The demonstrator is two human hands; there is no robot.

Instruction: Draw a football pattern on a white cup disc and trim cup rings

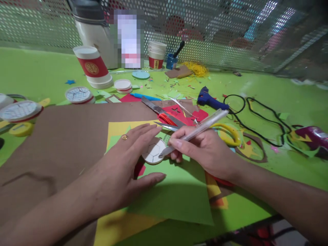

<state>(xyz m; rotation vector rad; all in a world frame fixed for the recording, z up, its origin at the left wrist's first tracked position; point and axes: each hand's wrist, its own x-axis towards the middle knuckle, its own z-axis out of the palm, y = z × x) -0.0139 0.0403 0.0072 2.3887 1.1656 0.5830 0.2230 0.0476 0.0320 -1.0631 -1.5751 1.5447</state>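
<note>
My right hand [200,145] is wrapped round a pale, clear-barrelled pen [198,130], its tip down on a small white disc [153,151]. Dark lines on the disc form a hexagon with short strokes running outward. My left hand [135,159] lies beside the disc with fingers stretched out and thumb apart, a ring on one finger. Its fingers cover the disc's upper left edge; whether they press on it I cannot tell. Under the disc lies a green paper sheet [171,194] over a yellow sheet [128,225]. Scissors with yellow handles [232,135] rest just behind my right hand.
Brown card [64,130] spreads leftward. Beyond my hands are a cutter knife [164,116], red paper scraps [176,111] and a blue glue gun [210,99] with black cable. A red-and-white paper cup [92,65], lined discs [79,94] and a flask [94,34] stand farther back.
</note>
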